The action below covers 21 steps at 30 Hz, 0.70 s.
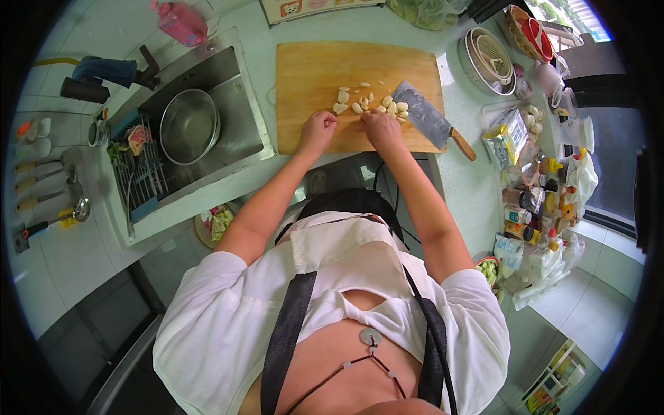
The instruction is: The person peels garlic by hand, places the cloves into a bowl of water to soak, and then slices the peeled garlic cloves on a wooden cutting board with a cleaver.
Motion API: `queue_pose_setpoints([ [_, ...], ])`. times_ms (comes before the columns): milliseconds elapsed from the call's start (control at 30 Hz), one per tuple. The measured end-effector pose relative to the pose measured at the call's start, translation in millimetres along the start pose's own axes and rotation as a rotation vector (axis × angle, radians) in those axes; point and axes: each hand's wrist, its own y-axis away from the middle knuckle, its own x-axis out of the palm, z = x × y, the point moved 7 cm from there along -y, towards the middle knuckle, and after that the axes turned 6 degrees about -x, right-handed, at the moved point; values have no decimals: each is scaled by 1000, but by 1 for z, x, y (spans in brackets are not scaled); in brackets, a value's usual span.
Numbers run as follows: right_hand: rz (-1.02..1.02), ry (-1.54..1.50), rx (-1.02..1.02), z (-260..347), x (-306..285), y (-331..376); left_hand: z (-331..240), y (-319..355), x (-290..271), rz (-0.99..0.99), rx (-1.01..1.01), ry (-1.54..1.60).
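Note:
A wooden cutting board (304,76) lies on the counter in front of me, with several pale garlic cloves (344,97) scattered over its middle. At the board's near edge, my left hand (319,130) is closed with its fingers curled; whatever it may hold is hidden. My right hand (382,130) is closed too, its fingertips bent down right beside the nearest cloves, and its grip is covered by the knuckles. Just right of it lies a cleaver (423,113), blade on the board and wooden handle reaching over the right edge.
To the left is a sink (238,90) holding a metal basin (189,127) and a dish rack (143,166). A pink bottle (181,24) stands behind it. Nested strainers (486,61) sit right of the board, above crowded jars and packets (522,200).

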Motion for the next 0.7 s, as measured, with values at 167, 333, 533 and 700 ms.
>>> queue_pose_setpoints([
  [167,-10,-57,32,3,0,11,8,3,-1,32,-16,15],
  [333,-35,-22,3,9,-5,12,14,1,5,77,-30,63],
  [533,-129,-455,175,-8,-5,22,40,11,29,401,-561,714],
  [700,-84,-1452,491,-12,10,39,29,19,28,494,-754,1186],
])
